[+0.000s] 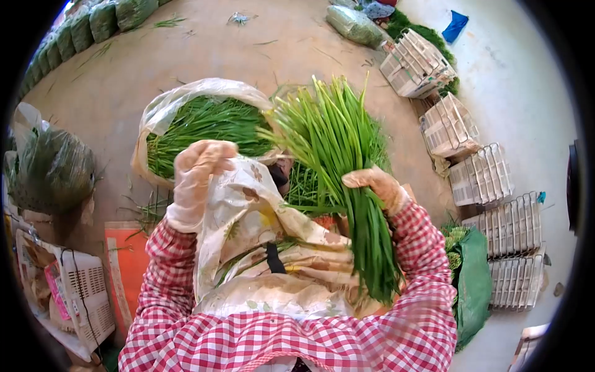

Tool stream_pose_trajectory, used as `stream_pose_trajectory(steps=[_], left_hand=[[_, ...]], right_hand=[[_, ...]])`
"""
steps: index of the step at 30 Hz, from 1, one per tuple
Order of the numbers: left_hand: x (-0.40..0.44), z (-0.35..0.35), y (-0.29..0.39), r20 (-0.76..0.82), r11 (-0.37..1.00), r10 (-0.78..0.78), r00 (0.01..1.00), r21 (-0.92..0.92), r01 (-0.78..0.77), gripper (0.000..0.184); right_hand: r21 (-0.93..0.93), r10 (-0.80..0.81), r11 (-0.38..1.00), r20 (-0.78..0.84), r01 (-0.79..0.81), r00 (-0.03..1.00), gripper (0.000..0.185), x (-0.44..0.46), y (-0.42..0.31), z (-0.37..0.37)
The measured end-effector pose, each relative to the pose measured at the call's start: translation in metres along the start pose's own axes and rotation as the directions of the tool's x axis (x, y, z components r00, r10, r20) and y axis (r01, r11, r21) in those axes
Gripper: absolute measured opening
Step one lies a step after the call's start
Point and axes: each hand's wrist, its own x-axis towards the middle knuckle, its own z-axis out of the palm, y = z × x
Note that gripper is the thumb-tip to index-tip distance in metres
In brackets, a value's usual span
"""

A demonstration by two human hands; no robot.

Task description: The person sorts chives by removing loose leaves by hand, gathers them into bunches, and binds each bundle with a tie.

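My right hand (379,186), in a pale glove, grips a bunch of long green garlic chives (334,130). The bunch stands on end over my lap, with its lower part hanging past my wrist. My left hand (201,180), gloved too, is closed beside the top edge of a patterned apron (248,198); what its fingers hold, if anything, is hidden. Just beyond it, an open plastic bag (152,127) holds more chives (217,124). A heap of loose chives (310,186) lies behind the bunch, partly covered. Several stray leaves rest across the apron.
White plastic crates (480,177) line the right side. Near my right elbow is a green sack (474,288). A filled bag (52,167) and a white basket (87,297) stand at left. More filled bags (102,22) form a row at the far left.
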Motion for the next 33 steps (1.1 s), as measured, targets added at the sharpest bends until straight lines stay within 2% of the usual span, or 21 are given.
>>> stream_pose_trajectory(steps=[1,2,4,6,7,8,9,10,12,14,16,18,19,20,22,24,27,28,29,32,33], left_hand=[[-0.001,0.004,0.000,0.100,0.997,-0.044,0.994,0.060,0.038,0.032],[-0.004,0.006,-0.002,0.323,0.987,-0.102,0.941,-0.083,0.136,0.027],[-0.009,0.019,-0.002,0.543,0.857,-0.483,0.687,0.454,0.244,0.030],[-0.022,0.035,-0.011,0.721,0.855,-0.488,0.492,0.509,0.101,0.034],[-0.034,0.038,-0.035,0.779,0.906,-0.422,0.464,0.343,0.247,0.041],[-0.042,0.046,-0.043,0.743,0.858,-0.477,0.469,0.279,0.431,0.039],[-0.045,0.051,-0.049,0.739,0.833,-0.456,0.495,0.158,0.530,0.038],[-0.046,0.054,-0.053,0.728,0.789,-0.439,0.527,0.031,0.614,0.037],[-0.045,0.059,-0.059,0.766,0.812,-0.404,0.500,0.049,0.582,0.046],[-0.049,0.076,-0.059,0.639,0.812,-0.232,0.733,-0.288,0.508,0.050],[-0.034,0.087,-0.101,0.740,0.939,-0.114,0.663,-0.139,0.316,0.057],[-0.035,0.106,-0.073,0.681,0.474,-0.124,0.722,-0.599,0.646,0.054],[-0.032,0.108,-0.093,0.610,0.470,-0.183,0.771,-0.635,0.613,0.053],[-0.028,0.111,-0.098,0.532,0.473,-0.241,0.812,-0.666,0.576,0.052],[-0.018,0.113,-0.107,0.601,0.636,-0.183,0.778,-0.531,0.560,0.069],[-0.015,0.115,-0.077,0.639,0.618,-0.248,0.728,-0.474,0.627,0.071],[-0.015,0.121,-0.078,0.709,0.370,-0.106,0.698,-0.623,0.689,0.074],[-0.014,0.121,-0.079,0.706,0.373,-0.104,0.701,-0.626,0.685,0.074],[-0.013,0.120,-0.079,0.704,0.379,-0.121,0.700,-0.619,0.688,0.066],[-0.008,0.111,-0.088,0.638,0.466,-0.156,0.755,-0.626,0.625,0.052],[-0.006,0.108,-0.087,0.625,0.534,-0.205,0.753,-0.573,0.621,0.053]], right_hand=[[0.151,0.140,0.980,-0.051,-0.131,0.989,0.031,-0.009,-0.004,0.013],[0.304,0.274,0.924,-0.100,-0.233,0.956,0.029,-0.018,-0.008,0.025],[0.178,0.388,0.917,-0.184,-0.358,0.903,0.026,-0.042,0.012,0.027],[0.107,0.399,0.917,-0.293,-0.385,0.869,0.024,-0.059,0.019,0.042],[0.225,0.409,0.908,-0.282,-0.354,0.868,0.024,-0.067,0.025,0.045],[0.339,0.415,0.886,-0.271,-0.317,0.869,0.024,-0.074,0.028,0.049],[0.612,0.511,0.732,-0.201,-0.300,0.835,0.025,-0.076,0.027,0.055],[0.618,0.519,0.726,-0.205,-0.301,0.830,0.025,-0.079,0.027,0.061],[0.662,0.534,0.693,-0.209,-0.284,0.819,0.028,-0.083,0.028,0.067],[0.677,0.548,0.675,-0.192,-0.294,0.814,0.030,-0.083,0.034,0.071],[0.642,0.488,0.732,-0.265,-0.226,0.831,0.030,-0.083,0.048,0.075],[0.637,0.409,0.750,-0.233,-0.179,0.882,0.029,-0.076,0.046,0.079],[0.629,0.456,0.740,-0.210,-0.237,0.865,0.030,-0.069,0.047,0.084],[0.620,0.504,0.726,-0.185,-0.298,0.843,0.031,-0.063,0.049,0.089],[0.658,0.547,0.680,-0.164,-0.322,0.821,0.031,-0.056,0.054,0.097],[0.661,0.533,0.648,-0.039,-0.378,0.845,0.029,-0.051,0.049,0.102],[0.806,0.296,0.561,0.017,-0.189,0.955,0.024,-0.050,0.126,0.101],[0.852,0.173,0.515,0.008,-0.097,0.985,0.023,-0.049,0.152,0.103],[0.826,0.180,0.558,-0.027,-0.080,0.983,0.031,-0.046,0.170,0.102],[0.599,0.257,0.799,-0.259,-0.054,0.931,0.062,-0.036,0.074,0.106],[0.385,0.098,0.918,-0.454,0.096,0.886,0.076,-0.028,0.076,0.102]])
